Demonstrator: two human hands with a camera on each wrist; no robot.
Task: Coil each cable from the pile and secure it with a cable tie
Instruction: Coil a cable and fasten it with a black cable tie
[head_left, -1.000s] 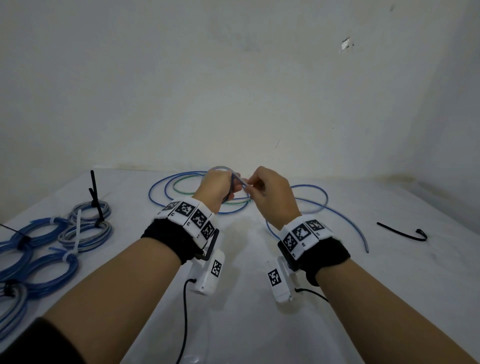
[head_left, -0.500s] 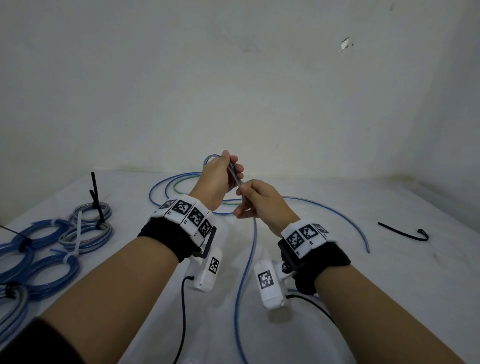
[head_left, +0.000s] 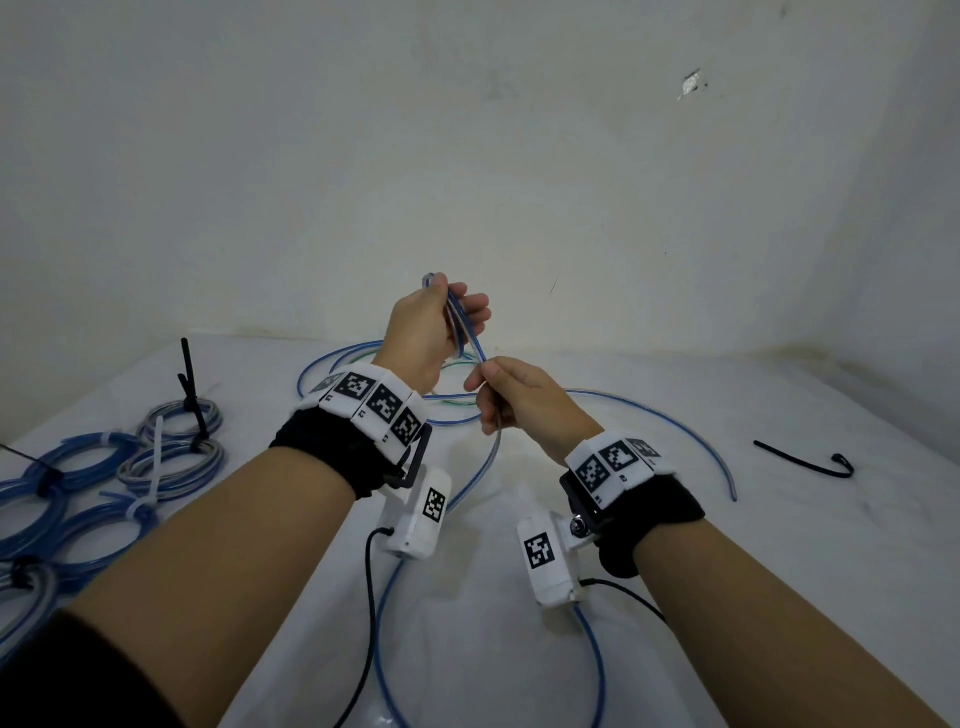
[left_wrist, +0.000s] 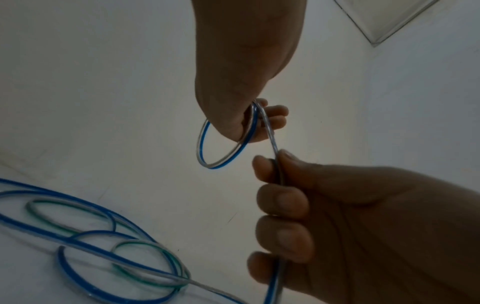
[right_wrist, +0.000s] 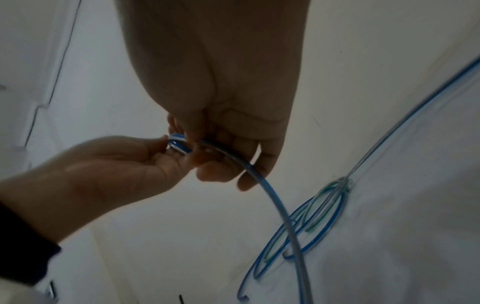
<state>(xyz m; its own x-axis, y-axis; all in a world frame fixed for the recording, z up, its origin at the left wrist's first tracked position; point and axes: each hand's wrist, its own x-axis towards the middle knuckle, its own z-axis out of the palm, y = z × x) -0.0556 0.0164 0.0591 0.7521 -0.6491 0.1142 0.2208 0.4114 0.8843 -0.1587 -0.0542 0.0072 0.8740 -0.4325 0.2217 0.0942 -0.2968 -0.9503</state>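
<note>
Blue-striped clear cable (head_left: 470, 332): raised above the desk between both hands; one small loop already formed, the rest trailing down to the surface.
Left hand (head_left: 423, 330): grip clamped on the loop, thumb and curled fingers pinching its strands where they cross; in the left wrist view the loop (left_wrist: 221, 148) hangs below the thumb.
Right hand (head_left: 524, 400): just below and right of the left hand; grip clamped on the same cable, thumb and forefinger pinching it just under the loop, the other fingers curled round the strand running through the fist.
Cable tail (head_left: 592, 654): leaves the bottom of the right fist, drops between the wrists and curves over the desk toward the near edge.
Cable pile (head_left: 363, 364): loose blue-striped and green-striped cables lying behind the hands, near the wall.
Finished coils (head_left: 78, 493): several tied coils at far left, some bound with white ties, some with black; one black tie tail (head_left: 189, 379) stands upright.
Loose black cable tie (head_left: 805, 462): lies on its own at right, well apart from the hands.
Desk (head_left: 779, 597): white, set in a corner of plain off-white walls (head_left: 519, 156).
Left wrist view only: shows the right fingers (left_wrist: 283, 205) stacked along the cable and the overlapping loops of the pile (left_wrist: 103, 257).
Right wrist view only: shows the strand (right_wrist: 275, 205) leaving the fist in a downward arc, with the pile (right_wrist: 311, 222) beyond it.
</note>
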